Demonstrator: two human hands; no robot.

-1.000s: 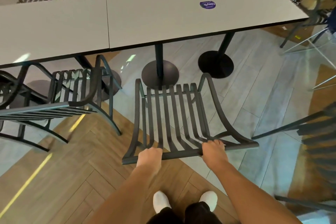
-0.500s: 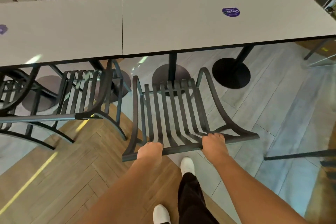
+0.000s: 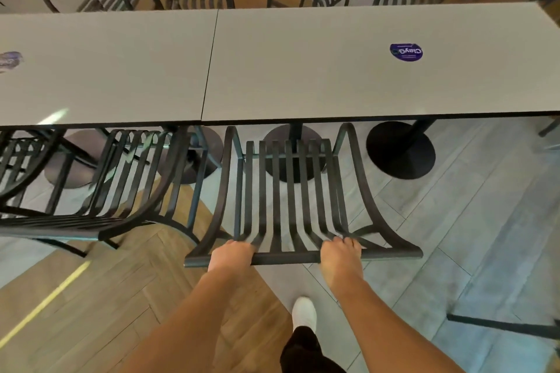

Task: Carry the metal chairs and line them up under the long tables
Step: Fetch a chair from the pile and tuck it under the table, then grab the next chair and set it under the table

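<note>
- Both hands, left hand [image 3: 231,254] and right hand [image 3: 341,254], curl round the slatted metal chair [image 3: 288,191] by its top rail.
- Ahead of the grip, its seat front meets the long table [image 3: 333,85] edge.
- Likely next: a straight push, level with the neighbouring chair [image 3: 127,185] left of the grip.

A café or canteen dining area: long grey tables [image 3: 303,70] on pedestal bases [image 3: 400,151], rows of slatted metal chairs [image 3: 288,191], branded sticker [image 3: 406,52].

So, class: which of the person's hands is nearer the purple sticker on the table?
Right. The right hand grips the chair's top rail almost below the purple sticker; the left hand grips the rail further left.
</note>
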